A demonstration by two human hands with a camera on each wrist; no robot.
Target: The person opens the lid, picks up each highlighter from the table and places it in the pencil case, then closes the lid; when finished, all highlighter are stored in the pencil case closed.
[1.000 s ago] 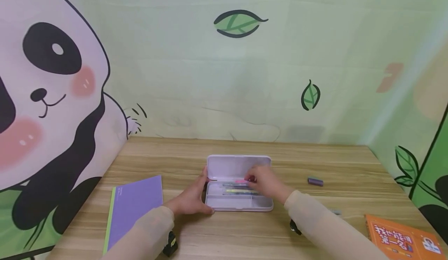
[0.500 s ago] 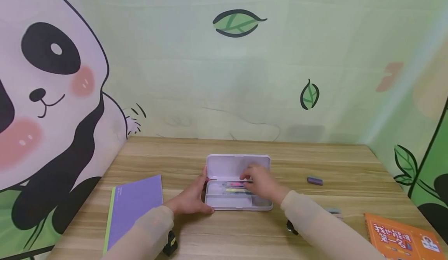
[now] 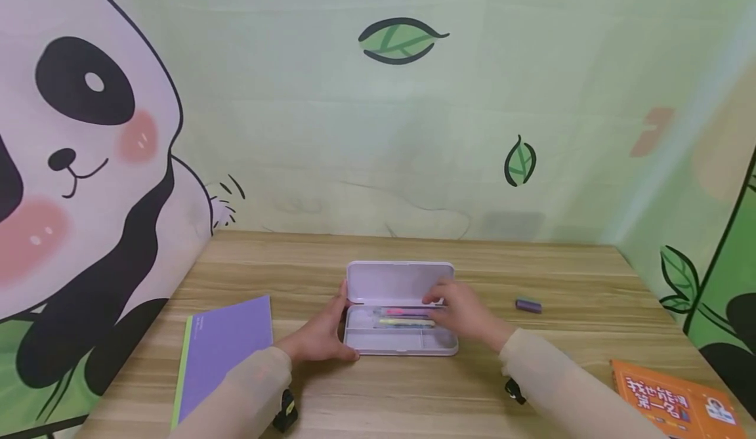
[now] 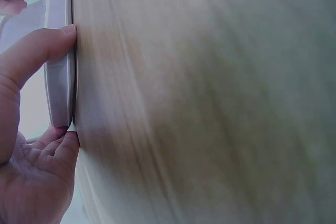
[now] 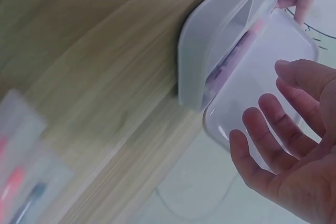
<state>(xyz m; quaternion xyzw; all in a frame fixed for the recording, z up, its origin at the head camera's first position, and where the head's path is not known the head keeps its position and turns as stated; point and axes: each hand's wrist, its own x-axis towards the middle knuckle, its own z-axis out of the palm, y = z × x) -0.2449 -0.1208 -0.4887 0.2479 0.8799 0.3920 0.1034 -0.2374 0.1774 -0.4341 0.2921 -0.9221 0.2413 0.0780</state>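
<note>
Through the head camera I see the open pencil case (image 3: 380,342) on the table (image 3: 401,393), its long axis running left to right, its lid (image 3: 384,283) raised on the far side. The pens (image 3: 404,322) lie lengthwise in its rear compartment, probably because they fit best that way. The left hand (image 3: 319,337) grips the left end, I judge to steady it. My left wrist view shows its thumb pressed to the front wall. In my right wrist view, the right hand (image 5: 299,150) is half open, fingers loosely bent, holding nothing, near the lid; one pen's pink end points leftward.
</note>
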